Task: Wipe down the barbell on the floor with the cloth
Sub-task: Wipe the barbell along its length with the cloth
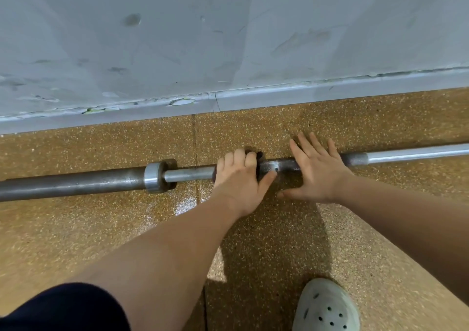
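Near my shoe (327,308), the barbell (76,184) lies on the floor (101,229). Left hand (238,178) grips it, seemingly over a dark cloth (260,156); right hand (317,173) rests flat, open. I think uneven pressing could roll it.

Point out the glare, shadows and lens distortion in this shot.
Head view: a glare patch shines on the speckled floor just below the left hand. The barbell shaft gleams brightly at far right. The arms cast a dark shadow on the floor, running down toward the shoe. The wide-angle lens bows the barbell and the baseboard.
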